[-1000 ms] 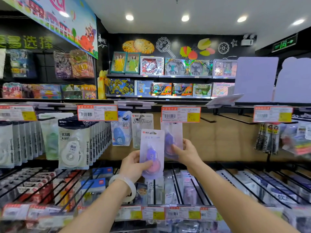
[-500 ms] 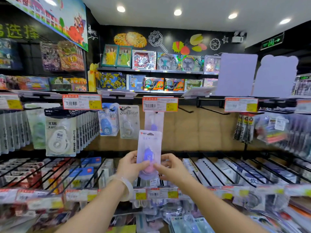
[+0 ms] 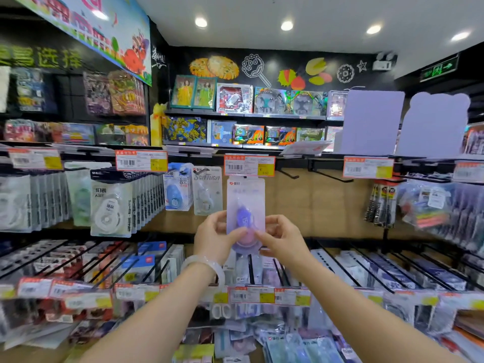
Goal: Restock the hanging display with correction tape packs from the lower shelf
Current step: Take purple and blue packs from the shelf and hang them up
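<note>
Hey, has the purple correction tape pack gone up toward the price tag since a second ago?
Yes. The purple correction tape pack has risen: its top now sits just under the orange price tag, held by the left hand and the right hand.

A purple correction tape blister pack (image 3: 245,205) stands upright just below the orange-and-yellow price tag (image 3: 249,166), held between the left hand (image 3: 216,238) and right hand (image 3: 281,238). To its left hang a clear-carded white tape pack (image 3: 207,191) and a blue tape pack (image 3: 177,187). Below it lies the black wire-divided lower shelf (image 3: 340,265).
</note>
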{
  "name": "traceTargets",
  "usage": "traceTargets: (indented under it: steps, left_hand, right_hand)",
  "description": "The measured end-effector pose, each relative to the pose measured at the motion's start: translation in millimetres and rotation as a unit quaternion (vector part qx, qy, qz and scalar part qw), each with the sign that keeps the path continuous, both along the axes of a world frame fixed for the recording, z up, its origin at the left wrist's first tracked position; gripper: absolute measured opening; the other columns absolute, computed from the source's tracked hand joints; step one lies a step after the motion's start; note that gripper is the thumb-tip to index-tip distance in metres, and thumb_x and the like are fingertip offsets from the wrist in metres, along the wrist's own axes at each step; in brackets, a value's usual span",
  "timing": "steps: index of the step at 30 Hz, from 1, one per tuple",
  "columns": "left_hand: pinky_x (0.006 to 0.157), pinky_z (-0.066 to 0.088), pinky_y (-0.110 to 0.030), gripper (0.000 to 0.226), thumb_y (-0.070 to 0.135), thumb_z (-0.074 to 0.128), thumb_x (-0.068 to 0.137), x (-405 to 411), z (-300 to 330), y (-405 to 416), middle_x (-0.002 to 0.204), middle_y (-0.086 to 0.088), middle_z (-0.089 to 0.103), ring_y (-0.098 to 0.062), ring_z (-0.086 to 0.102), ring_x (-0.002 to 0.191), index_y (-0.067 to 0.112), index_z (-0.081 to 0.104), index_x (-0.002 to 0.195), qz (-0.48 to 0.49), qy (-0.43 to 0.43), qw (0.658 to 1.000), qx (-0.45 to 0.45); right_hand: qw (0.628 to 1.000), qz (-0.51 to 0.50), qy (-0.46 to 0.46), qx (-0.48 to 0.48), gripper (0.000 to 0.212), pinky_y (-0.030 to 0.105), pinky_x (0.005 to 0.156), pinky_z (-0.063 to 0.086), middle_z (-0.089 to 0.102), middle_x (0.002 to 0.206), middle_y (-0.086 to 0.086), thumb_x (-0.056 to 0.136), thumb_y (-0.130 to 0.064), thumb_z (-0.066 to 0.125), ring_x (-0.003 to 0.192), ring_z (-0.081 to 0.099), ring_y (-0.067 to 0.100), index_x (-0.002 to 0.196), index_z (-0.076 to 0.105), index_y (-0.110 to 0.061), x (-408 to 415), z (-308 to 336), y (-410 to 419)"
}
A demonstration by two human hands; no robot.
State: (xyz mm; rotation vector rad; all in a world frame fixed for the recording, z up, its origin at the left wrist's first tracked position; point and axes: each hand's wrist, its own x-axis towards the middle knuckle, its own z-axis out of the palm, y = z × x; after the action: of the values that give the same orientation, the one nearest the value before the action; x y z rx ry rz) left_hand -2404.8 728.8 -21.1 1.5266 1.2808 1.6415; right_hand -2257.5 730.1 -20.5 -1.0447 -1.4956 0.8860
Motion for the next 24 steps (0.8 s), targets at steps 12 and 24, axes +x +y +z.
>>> traceTargets:
  steps: [12,24]
  left_hand:
    - [0.078,0.053,-0.03,0.053,0.018,0.078,0.074,-2.7,9.2,21.7,0.099,-0.004,0.067,-0.019,0.063,0.092,0.014,0.058,0.123,0.008,0.028,1.0,0.002]
    - [0.068,0.039,-0.02,0.047,0.021,0.073,0.08,4.6,7.0,60.3,0.092,0.006,0.052,-0.011,0.049,0.083,0.016,0.057,0.124,0.057,0.057,0.997,-0.016]
  right_hand:
    - [1.0,-0.011,-0.009,-0.005,0.023,0.035,0.074,0.056,0.065,0.104,0.014,0.086,-0.023,0.067,0.084,0.061,0.018,0.105,0.054,-0.019,-3.9,7.4,21.6]
    - [0.997,-0.064,-0.033,-0.009,0.031,0.035,0.072,0.055,0.062,0.107,0.018,0.086,-0.027,0.067,0.084,0.06,0.019,0.112,0.053,-0.018,-11.6,-3.3,71.1]
